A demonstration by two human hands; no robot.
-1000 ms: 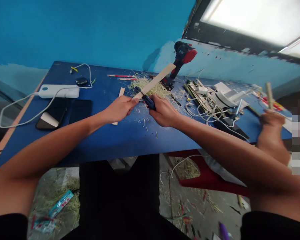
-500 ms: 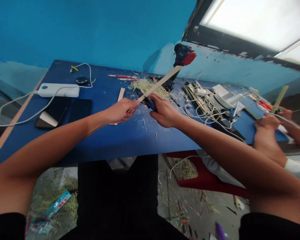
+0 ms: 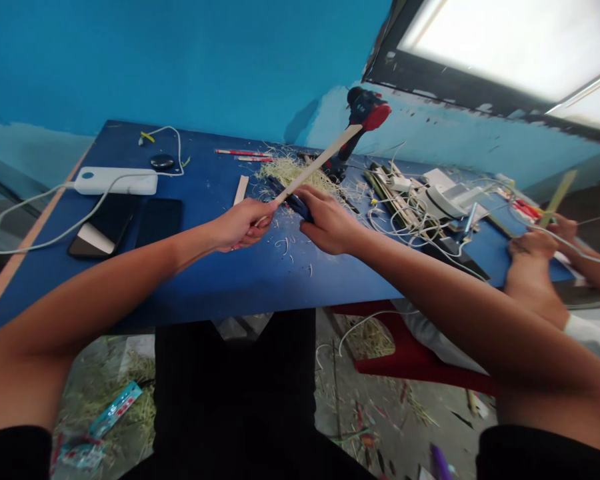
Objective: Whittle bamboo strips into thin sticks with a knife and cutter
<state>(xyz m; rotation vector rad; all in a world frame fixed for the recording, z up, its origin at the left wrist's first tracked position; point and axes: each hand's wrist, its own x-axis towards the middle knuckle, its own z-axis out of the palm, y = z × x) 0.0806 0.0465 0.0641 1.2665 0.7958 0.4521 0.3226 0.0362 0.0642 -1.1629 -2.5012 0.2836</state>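
Observation:
A long pale wooden strip point(image 3: 325, 158) slants up and away over the blue table point(image 3: 220, 280). Its near end is in my left hand point(image 3: 245, 223), whose fingers are wrapped round it. My right hand point(image 3: 330, 220), just to the right, is closed on a dark-handled tool point(image 3: 296, 204) that crosses the strip close to my left fingers. The tool's blade, if any, cannot be made out. Thin curled shavings point(image 3: 285, 167) lie in a pile behind both hands. Another short strip point(image 3: 241, 190) lies beyond my left hand.
A power drill point(image 3: 367, 110) stands behind the shavings. Two phones point(image 3: 159, 220) and a white power strip point(image 3: 117, 181) lie at the left. Tangled cables point(image 3: 395, 223) fill the right side. Another person's hands point(image 3: 535, 243) hold a greenish strip at the far right.
The strip's far end has dipped slightly and shifted a little left. My hands stay nearly in place, with the tool still against the strip.

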